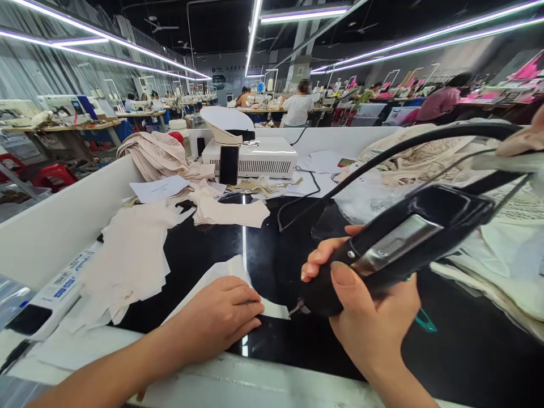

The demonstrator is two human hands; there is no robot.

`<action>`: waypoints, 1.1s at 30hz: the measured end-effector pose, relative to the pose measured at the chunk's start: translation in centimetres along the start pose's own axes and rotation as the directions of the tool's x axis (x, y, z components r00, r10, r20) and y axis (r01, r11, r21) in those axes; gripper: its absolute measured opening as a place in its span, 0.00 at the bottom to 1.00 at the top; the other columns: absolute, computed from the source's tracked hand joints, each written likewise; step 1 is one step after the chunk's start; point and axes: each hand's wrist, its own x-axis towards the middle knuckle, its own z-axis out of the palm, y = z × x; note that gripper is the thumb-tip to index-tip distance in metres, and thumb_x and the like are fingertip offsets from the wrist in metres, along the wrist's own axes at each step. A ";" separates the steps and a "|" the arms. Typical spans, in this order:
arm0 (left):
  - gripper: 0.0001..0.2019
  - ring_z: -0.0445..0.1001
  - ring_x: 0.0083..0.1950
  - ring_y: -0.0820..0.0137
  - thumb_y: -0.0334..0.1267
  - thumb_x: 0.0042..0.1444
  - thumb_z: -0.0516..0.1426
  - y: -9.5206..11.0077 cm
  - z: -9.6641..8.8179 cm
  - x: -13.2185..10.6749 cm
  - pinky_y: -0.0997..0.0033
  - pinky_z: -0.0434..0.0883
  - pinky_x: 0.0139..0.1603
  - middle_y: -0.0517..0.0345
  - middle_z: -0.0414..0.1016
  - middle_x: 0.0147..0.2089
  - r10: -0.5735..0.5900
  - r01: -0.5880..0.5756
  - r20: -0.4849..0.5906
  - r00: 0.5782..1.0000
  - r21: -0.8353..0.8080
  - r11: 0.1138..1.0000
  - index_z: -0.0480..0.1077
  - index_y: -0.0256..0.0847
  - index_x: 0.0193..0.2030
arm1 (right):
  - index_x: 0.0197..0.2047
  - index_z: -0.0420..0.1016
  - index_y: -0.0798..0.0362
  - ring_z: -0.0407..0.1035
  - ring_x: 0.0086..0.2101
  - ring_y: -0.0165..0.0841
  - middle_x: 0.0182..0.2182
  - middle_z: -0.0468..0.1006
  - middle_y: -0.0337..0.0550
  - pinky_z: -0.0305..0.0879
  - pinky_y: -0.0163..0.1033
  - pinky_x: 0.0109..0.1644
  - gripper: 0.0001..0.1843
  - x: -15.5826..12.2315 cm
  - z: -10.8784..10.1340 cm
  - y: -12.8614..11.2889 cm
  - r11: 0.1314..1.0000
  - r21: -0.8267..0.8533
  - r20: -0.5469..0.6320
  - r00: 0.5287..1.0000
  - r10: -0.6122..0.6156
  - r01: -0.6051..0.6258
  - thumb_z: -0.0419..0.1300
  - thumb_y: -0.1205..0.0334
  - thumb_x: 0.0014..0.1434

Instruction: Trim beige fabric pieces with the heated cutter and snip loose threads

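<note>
On the black glossy work surface (276,283) lies a cream fabric piece (274,309) with a curved edge. My left hand (229,309) rests flat on it, fingers stretched out and close together, covering its middle. My right hand (369,317) is wrapped round a black corded handheld tool (395,238) with a silver plate on its side. Its narrow metal tip (300,309) points left and is at the fabric's right-hand corner; whether it touches I cannot tell. From the tool's back end a thick black cable (408,144) arches away.
Cream fabric pieces (127,249) are piled at left, with more pieces (229,212) farther back. A white vented box (267,158) stands behind a dark phone (229,165). Right of my hand lies a teal object (425,321). Fabric heaps (501,238) fill the right side. White walls (63,215) edge the table.
</note>
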 end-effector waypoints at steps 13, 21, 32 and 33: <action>0.09 0.81 0.52 0.64 0.35 0.76 0.56 -0.1 0.9 -0.2 0.64 0.77 0.59 0.50 0.82 0.52 0.014 -0.015 0.020 1.000 0.023 1.000 0.78 0.36 0.50 | 0.49 0.77 0.43 0.73 0.24 0.33 0.29 0.80 0.33 0.76 0.39 0.27 0.21 0.8 0.9 -0.1 0.999 0.050 -0.055 0.998 0.020 -0.018 0.78 0.55 0.55; 0.08 0.80 0.52 0.64 0.35 0.75 0.57 -0.1 1.3 0.0 0.65 0.76 0.60 0.49 0.81 0.51 0.015 -0.016 0.033 0.999 0.036 0.999 0.77 0.37 0.49 | 0.49 0.75 0.44 0.73 0.26 0.33 0.29 0.79 0.33 0.75 0.38 0.28 0.22 0.7 2.3 1.0 0.998 0.049 -0.023 0.999 0.027 -0.026 0.78 0.54 0.55; 0.07 0.79 0.53 0.65 0.35 0.74 0.58 0.0 1.4 0.2 0.64 0.76 0.61 0.49 0.81 0.50 0.035 -0.039 0.046 0.998 0.079 0.996 0.76 0.36 0.52 | 0.47 0.74 0.43 0.72 0.24 0.33 0.28 0.77 0.30 0.73 0.41 0.29 0.19 0.7 2.6 1.0 1.000 -0.002 -0.036 0.999 0.026 -0.026 0.76 0.56 0.56; 0.07 0.79 0.53 0.65 0.35 0.73 0.58 0.0 1.4 0.2 0.64 0.76 0.61 0.49 0.81 0.50 0.036 -0.039 0.044 0.998 0.077 0.996 0.76 0.36 0.52 | 0.47 0.74 0.44 0.72 0.24 0.32 0.28 0.77 0.30 0.73 0.40 0.29 0.19 0.7 2.6 1.0 1.000 0.002 -0.040 0.999 0.024 -0.023 0.75 0.56 0.56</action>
